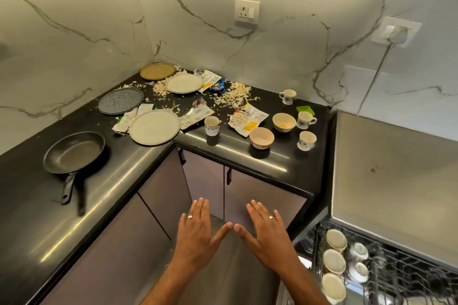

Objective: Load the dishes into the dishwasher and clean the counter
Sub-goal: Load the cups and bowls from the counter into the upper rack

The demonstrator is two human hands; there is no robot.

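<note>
Dishes on counter: four plates, a brown one (157, 71), a cream one (184, 83), a grey speckled one (120, 101) and a large pale one (155, 126), lie in the corner of the black counter (247, 163); four cups (212, 125) (288, 96) (305, 119) (306, 140) and two bowls (284, 122) (261, 137) stand toward the right end.
Pan: a black frying pan (74, 152) sits well apart on the left run, handle toward the camera.
Mess: torn wrappers (247, 119) and pale shreds (233, 94) are scattered among the plates.
Dishwasher rack: the rack (396, 277), bottom right, is cut off by the frame edge; three pale bowls (334, 261) stand on edge in it, beside small white pieces that are hard to make out.
Left hand: the left hand (195, 235) is flat, fingers straight and together, holding nothing, a ring on one finger.
Right hand: the right hand (269, 233) is likewise spread flat and empty, ringed.
Pose: both are palm-down before the cabinet doors (247, 195), thumb tips nearly meeting.
</note>
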